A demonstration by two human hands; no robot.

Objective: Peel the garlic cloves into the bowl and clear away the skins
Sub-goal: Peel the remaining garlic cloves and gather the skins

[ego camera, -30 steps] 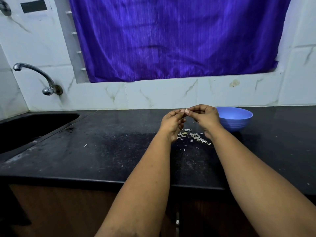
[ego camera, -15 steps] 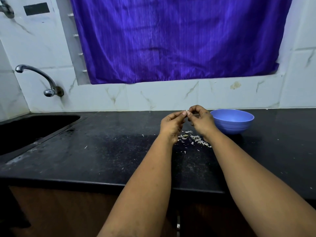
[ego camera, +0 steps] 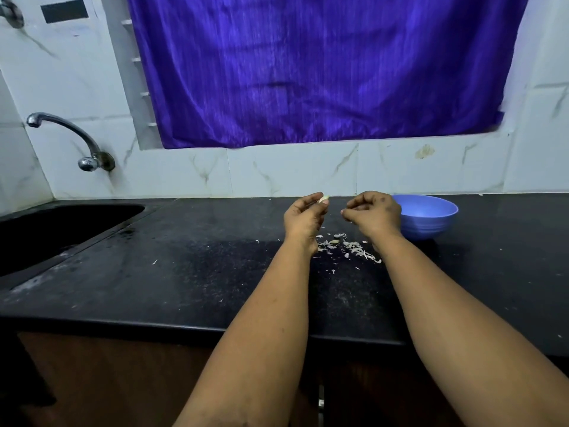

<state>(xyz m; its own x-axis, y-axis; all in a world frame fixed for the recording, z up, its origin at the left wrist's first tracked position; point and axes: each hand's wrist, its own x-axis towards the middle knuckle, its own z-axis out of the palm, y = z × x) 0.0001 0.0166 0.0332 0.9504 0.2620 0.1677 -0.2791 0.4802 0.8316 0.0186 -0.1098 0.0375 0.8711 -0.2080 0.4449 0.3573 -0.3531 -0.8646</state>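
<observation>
My left hand (ego camera: 303,215) is raised over the black counter and pinches a small pale garlic clove (ego camera: 324,199) at its fingertips. A short gap to the right, my right hand (ego camera: 371,212) has its fingers curled; whether it pinches a bit of skin I cannot tell. Below and between the hands lies a scatter of thin white garlic skins (ego camera: 346,246) on the counter. A blue bowl (ego camera: 431,215) stands just right of my right hand, its inside hidden from this angle.
The black counter (ego camera: 200,272) runs left to a dark sink (ego camera: 55,232) with a curved chrome tap (ego camera: 66,134) on the tiled wall. A purple curtain (ego camera: 323,69) hangs behind. A few stray skin flecks (ego camera: 155,261) lie left of the pile.
The two hands were joined at the fingertips on the clove; now they have pulled apart, with the clove staying in my left hand and my right hand moved right toward the bowl.
</observation>
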